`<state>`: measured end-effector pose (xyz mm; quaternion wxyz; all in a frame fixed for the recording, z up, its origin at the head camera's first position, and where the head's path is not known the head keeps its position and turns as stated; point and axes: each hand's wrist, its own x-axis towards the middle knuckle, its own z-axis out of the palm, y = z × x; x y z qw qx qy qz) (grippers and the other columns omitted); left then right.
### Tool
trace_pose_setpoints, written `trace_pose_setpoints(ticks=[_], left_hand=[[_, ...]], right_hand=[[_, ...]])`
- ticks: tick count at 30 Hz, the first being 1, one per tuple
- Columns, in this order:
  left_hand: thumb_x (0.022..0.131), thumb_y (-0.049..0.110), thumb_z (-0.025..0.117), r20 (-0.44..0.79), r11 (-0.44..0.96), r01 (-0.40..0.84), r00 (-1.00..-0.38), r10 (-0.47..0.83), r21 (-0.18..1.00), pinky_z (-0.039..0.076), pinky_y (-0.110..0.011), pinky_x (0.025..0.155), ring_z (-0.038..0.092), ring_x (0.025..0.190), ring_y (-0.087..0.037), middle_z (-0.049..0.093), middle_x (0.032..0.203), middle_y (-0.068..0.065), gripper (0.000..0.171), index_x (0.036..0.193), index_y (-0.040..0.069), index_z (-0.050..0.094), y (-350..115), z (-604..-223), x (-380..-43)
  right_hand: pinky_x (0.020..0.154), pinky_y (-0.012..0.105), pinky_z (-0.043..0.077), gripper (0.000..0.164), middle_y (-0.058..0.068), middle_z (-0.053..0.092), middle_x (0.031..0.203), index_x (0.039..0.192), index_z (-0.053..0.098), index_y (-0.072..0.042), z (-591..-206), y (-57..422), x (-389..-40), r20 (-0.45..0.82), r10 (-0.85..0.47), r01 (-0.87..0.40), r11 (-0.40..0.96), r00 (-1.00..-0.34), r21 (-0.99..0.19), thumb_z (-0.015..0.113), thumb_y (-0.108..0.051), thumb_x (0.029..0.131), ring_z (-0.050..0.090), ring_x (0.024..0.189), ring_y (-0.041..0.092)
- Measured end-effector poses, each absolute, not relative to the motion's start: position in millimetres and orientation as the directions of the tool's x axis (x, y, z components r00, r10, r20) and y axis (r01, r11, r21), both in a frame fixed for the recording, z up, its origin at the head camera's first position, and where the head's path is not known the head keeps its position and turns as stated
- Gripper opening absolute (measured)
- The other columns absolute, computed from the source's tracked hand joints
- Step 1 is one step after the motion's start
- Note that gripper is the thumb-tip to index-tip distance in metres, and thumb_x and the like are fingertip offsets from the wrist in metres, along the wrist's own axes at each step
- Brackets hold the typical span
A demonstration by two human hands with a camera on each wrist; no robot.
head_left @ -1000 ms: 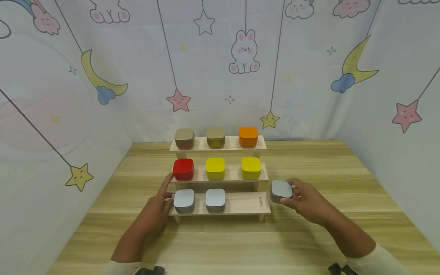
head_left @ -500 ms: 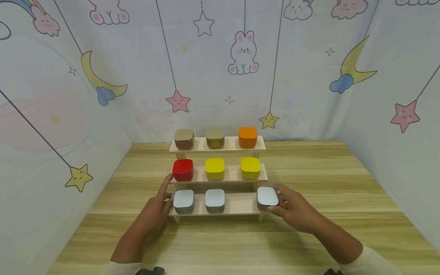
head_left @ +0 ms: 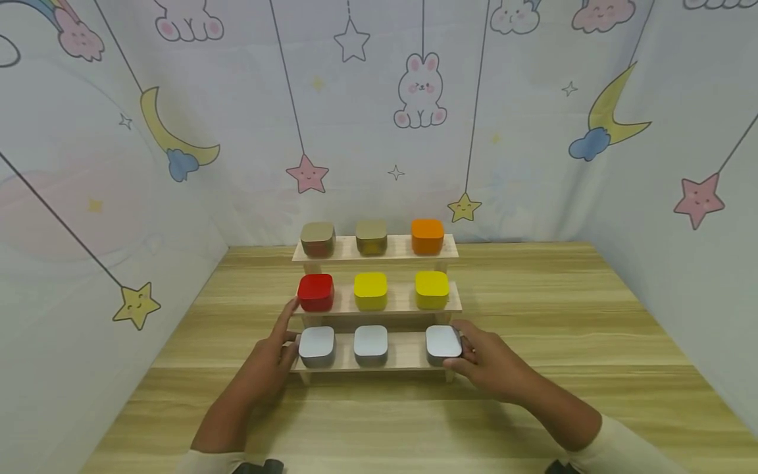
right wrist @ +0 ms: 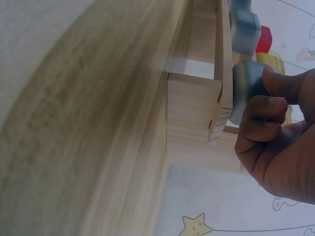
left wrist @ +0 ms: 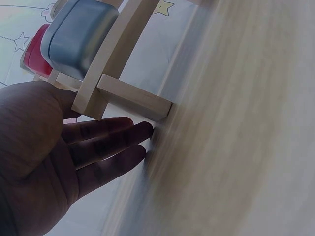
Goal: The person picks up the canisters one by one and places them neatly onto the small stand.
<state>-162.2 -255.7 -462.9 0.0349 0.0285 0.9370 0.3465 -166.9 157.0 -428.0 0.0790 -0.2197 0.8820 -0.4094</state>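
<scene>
A silver-grey square tin (head_left: pixel 443 342) with rounded corners is pinched between the thumb and curled fingers of my right hand (head_left: pixel 488 362). It sits at the right end of the lowest shelf of a three-tier wooden rack (head_left: pixel 405 359); the right wrist view shows the same tin (right wrist: pixel 246 86) against the shelf board. Two more grey tins, a left one (head_left: pixel 316 345) and a middle one (head_left: pixel 371 345), stand on that shelf. My left hand (head_left: pixel 269 362) rests at the rack's left end. In the left wrist view its fingers (left wrist: pixel 110 147) are extended and its thumb touches the shelf end.
On the middle tier stand a red tin (head_left: pixel 316 291) and two yellow tins (head_left: pixel 370 290). The top tier bears two tan tins (head_left: pixel 318 238) and an orange one (head_left: pixel 428 236). A patterned cloth (head_left: pixel 355 99) hangs behind and beside the wood-grain table (head_left: pixel 367 428).
My right hand has carried the grey tin leftward from beside the rack onto the right end of the lowest shelf. My left hand has stayed in place.
</scene>
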Motion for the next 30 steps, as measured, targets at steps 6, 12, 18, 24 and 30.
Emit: trace_pose_setpoints(ticks=[6,12,18,24,30], left_hand=[[0.113,0.010,0.053,-0.037,0.758,0.037,-0.996,0.080,0.651,0.047,-0.069,0.120,0.063,0.141,-0.048,0.066,0.150,-0.025,0.090,0.175,0.040,-0.005,-256.1,-463.0,-162.4],[0.113,0.010,0.053,-0.024,0.759,0.055,-0.995,0.093,0.649,0.046,-0.069,0.120,0.063,0.140,-0.048,0.067,0.149,-0.025,0.089,0.176,0.037,-0.003,-256.7,-463.7,-161.7],[0.113,0.010,0.053,-0.028,0.759,0.048,-0.996,0.087,0.649,0.046,-0.070,0.120,0.062,0.141,-0.048,0.066,0.150,-0.025,0.090,0.175,0.039,-0.005,-256.9,-463.4,-162.5],[0.113,0.010,0.054,-0.005,0.765,0.067,-0.996,0.092,0.641,0.048,-0.069,0.119,0.064,0.140,-0.048,0.068,0.148,-0.025,0.090,0.176,0.039,-0.004,-258.2,-466.1,-164.6],[0.113,0.011,0.054,-0.018,0.764,0.055,-0.996,0.087,0.643,0.047,-0.069,0.119,0.064,0.140,-0.048,0.068,0.149,-0.025,0.091,0.175,0.040,-0.005,-258.3,-467.1,-164.6]], right_hand=[[0.083,0.029,0.059,0.066,0.021,0.072,0.134,0.155,0.048,0.006,-427.9,151.9,-167.9,0.050,-0.451,-0.329,0.565,-0.891,-0.756,0.079,-0.017,0.102,0.069,0.106,0.020],[0.082,0.029,0.057,0.059,0.016,0.074,0.128,0.151,0.053,0.002,-428.7,147.8,-169.5,0.055,-0.461,-0.343,0.570,-0.886,-0.747,0.079,-0.017,0.101,0.066,0.102,0.018],[0.082,0.029,0.054,0.064,0.011,0.072,0.126,0.155,0.052,0.001,-428.6,146.6,-171.1,0.032,-0.455,-0.327,0.588,-0.890,-0.740,0.079,-0.020,0.101,0.062,0.101,0.017],[0.079,0.026,0.051,0.072,0.007,0.070,0.114,0.159,0.046,0.005,-428.4,146.9,-172.4,0.027,-0.457,-0.329,0.596,-0.889,-0.733,0.080,-0.019,0.101,0.058,0.095,0.017],[0.073,0.024,0.046,0.073,0.002,0.062,0.096,0.159,0.045,0.004,-425.6,145.7,-171.2,0.004,-0.451,-0.307,0.603,-0.893,-0.736,0.080,-0.019,0.100,0.053,0.085,0.015]])
